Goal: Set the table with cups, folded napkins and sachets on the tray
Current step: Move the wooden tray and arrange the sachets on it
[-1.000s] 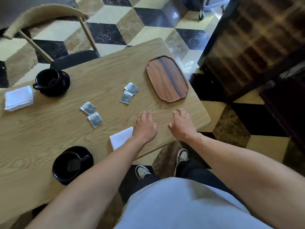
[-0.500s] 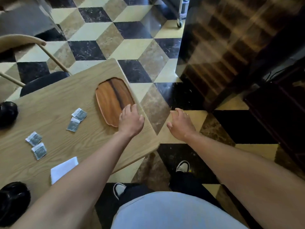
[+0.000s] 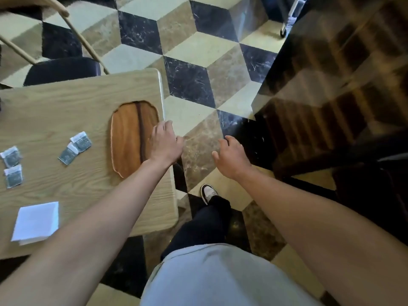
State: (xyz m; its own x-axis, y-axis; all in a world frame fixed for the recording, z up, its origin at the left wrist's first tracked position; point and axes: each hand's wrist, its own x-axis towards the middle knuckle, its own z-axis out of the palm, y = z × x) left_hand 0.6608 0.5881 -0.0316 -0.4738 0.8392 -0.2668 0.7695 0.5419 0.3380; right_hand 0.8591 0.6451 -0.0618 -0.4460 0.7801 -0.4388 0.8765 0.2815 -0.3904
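Note:
An oval brown wooden tray (image 3: 127, 138) lies bare near the right edge of the light wooden table (image 3: 66, 107). My left hand (image 3: 164, 145) hovers over the tray's right rim and the table edge, fingers loosely bent, holding nothing. My right hand (image 3: 230, 156) hangs over the floor to the right of the table, relaxed and without anything in it. Two grey sachets (image 3: 76, 146) lie left of the tray, and two more sachets (image 3: 12, 168) lie at the far left. A folded white napkin (image 3: 36, 221) rests near the table's front edge. No cups are in view.
A wooden chair with a dark seat (image 3: 61, 69) stands behind the table. The floor is checkered marble (image 3: 189, 80). A dark glossy cabinet (image 3: 331, 85) rises at the right. My own foot (image 3: 208, 192) and dark trouser leg show beside the table's corner.
The view has swung to the right, so the cups have left the frame. Both hands moved right: the left from the table's front to the tray's rim, the right out over the floor.

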